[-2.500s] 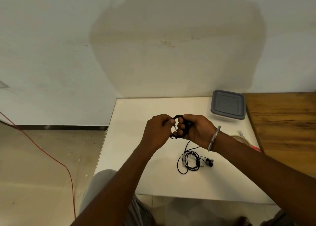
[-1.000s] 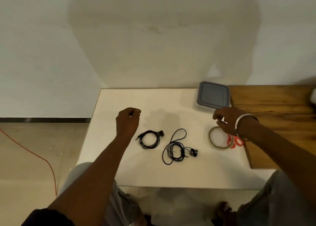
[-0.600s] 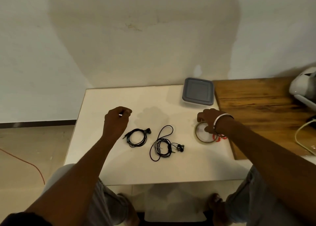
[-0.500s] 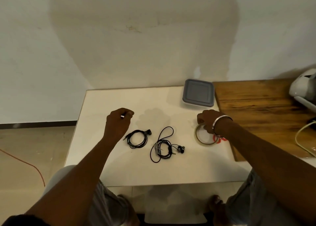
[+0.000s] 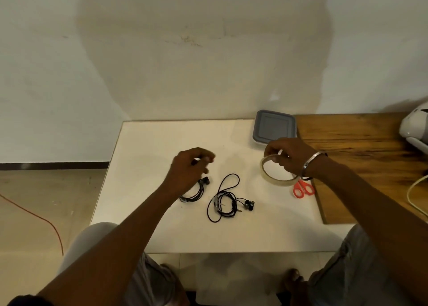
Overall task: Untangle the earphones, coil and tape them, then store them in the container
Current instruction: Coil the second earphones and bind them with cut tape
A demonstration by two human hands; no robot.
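Right hand [image 5: 289, 154] grips tape roll [image 5: 275, 172]; lidded container [image 5: 274, 127] just beyond it. Left hand [image 5: 188, 170] curled, blurred, can't tell if holding anything. Coiled earphones [image 5: 194, 193] under it; second earphones [image 5: 223, 201] between hands on tabletop [image 5: 150, 155].

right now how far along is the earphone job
Done: one pair of earphones lies coiled by the left hand. In hand: the right hand grips the tape roll. Left: taping that coil, sorting the looser second bundle, and storing both; the container has its lid on.

A plain room: bare wall [image 5: 208, 51], tiled floor [image 5: 34, 213], white table [image 5: 157, 143].
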